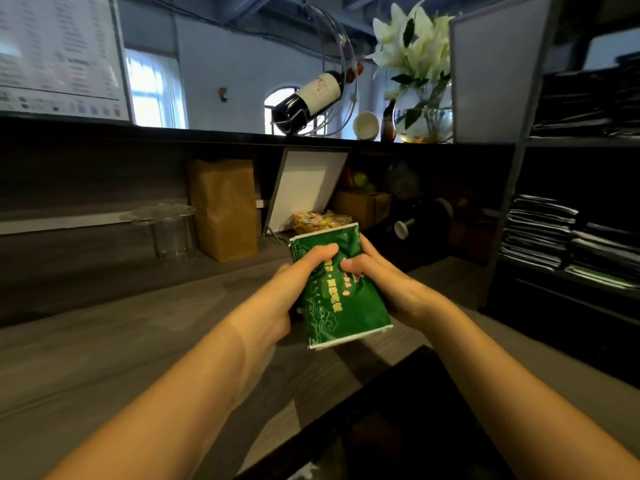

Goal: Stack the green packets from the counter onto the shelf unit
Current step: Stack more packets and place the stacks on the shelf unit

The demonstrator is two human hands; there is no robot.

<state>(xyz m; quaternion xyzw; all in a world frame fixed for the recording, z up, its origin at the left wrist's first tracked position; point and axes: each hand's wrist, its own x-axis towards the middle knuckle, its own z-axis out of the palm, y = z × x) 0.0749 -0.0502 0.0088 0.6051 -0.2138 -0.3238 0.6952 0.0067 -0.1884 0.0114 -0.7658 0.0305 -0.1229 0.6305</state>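
Centre frame, the left hand wraps its fingers round the green packet, thumb on top; the right hand clamps the other edge, likely steadying it above the counter before the shelf unit, far right.
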